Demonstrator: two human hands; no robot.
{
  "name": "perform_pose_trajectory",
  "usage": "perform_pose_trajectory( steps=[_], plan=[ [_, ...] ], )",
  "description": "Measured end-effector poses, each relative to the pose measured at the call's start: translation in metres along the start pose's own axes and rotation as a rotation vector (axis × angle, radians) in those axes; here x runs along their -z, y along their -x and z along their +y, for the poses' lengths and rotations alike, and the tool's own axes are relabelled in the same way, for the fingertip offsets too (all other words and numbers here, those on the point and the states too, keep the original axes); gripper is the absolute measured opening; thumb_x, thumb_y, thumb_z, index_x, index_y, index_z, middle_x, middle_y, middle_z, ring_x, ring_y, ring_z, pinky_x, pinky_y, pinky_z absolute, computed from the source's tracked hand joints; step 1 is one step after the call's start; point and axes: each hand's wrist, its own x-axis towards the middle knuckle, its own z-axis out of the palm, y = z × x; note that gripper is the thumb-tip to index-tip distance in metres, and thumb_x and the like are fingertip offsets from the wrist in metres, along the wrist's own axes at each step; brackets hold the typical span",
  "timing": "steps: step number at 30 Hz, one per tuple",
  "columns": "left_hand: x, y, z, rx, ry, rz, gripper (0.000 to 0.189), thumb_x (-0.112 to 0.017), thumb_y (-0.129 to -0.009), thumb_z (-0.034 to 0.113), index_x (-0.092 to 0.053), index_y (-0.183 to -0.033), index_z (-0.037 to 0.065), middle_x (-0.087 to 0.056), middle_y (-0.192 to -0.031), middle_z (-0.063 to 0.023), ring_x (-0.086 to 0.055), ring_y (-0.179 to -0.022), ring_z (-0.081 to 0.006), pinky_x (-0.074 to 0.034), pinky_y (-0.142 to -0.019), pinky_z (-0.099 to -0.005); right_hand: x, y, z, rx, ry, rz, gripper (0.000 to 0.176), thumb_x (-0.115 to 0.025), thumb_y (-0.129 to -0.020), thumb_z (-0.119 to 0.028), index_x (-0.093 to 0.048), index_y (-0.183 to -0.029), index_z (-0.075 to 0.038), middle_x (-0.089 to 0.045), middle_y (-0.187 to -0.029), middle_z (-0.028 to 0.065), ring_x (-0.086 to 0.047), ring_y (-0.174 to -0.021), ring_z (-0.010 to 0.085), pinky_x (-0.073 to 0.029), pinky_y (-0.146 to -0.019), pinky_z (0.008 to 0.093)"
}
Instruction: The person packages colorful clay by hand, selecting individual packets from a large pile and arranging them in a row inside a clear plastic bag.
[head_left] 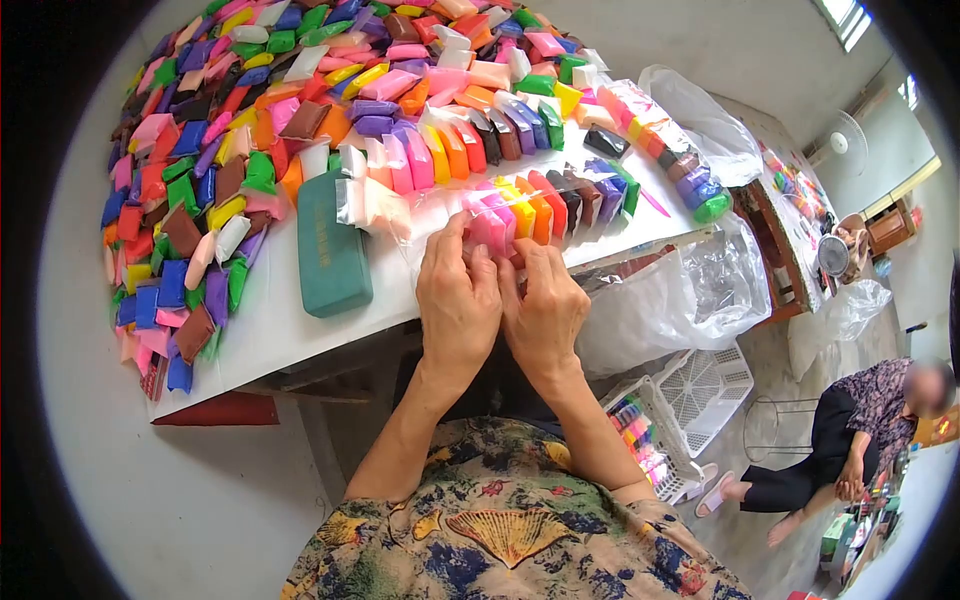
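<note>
My left hand [457, 305] and my right hand [545, 308] are close together at the table's front edge. Their fingers are closed at the pink end of a row of small colored packets [545, 205], soft and clay-like. Clear plastic shows around this row, which runs from pink through yellow, orange, red, black and brown to purple, blue and green. Just behind it lies a similar row [455, 145]. Left of my hands are a pale peach packet [378, 208] in clear film and a green case [332, 250]. The fingertips partly hide what they grip.
A big heap of loose colored packets [210, 190] covers the white table [260, 345]. A bagged row [665, 150] lies at the right, near a clear plastic bag [680, 300]. White baskets [705, 395] stand on the floor. Another person [850, 440] sits at lower right.
</note>
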Motion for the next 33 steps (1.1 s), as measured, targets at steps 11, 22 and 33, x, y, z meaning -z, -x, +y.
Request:
perform_pose_trajectory(
  steps=[11,22,33],
  plan=[
    [-0.003,0.001,-0.006,-0.114,-0.071,-0.003,0.038,-0.06,-0.087,0.001,-0.056,-0.123,-0.012,-0.06,-0.112,-0.027,-0.058,-0.104,-0.0425,-0.047,-0.092,-0.0481,0.035,-0.011,-0.011,-0.102,-0.075,-0.057,0.023,-0.072,-0.085,-0.015,-0.066,-0.104,-0.005,-0.062,-0.084,0.0111,-0.064,-0.063,0.029,-0.05,-0.056,0.0385],
    [-0.007,0.021,-0.017,-0.095,0.186,-0.104,0.054,-0.059,-0.096,0.021,-0.043,-0.142,-0.003,-0.045,-0.142,-0.0215,-0.042,-0.134,-0.0342,-0.034,-0.108,-0.0426,-0.033,-0.107,-0.11,0.116,0.216,-0.455,0.058,-0.067,-0.083,-0.059,-0.071,-0.09,-0.002,-0.069,-0.075,0.0145,-0.07,-0.068,0.029,-0.05,-0.057,0.041],
    [-0.001,0.008,-0.004,-0.241,0.057,0.012,0.028,-0.069,-0.082,0.014,-0.062,-0.105,-0.001,-0.064,-0.101,-0.0205,-0.058,-0.1,-0.0421,-0.044,-0.083,-0.0504,-0.063,-0.114,-0.086,0.328,0.188,-0.46,0.032,-0.069,-0.077,-0.033,-0.073,-0.082,-0.001,-0.069,-0.073,0.0182,-0.069,-0.07,0.0357,-0.051,-0.062,0.0467]
  ],
)
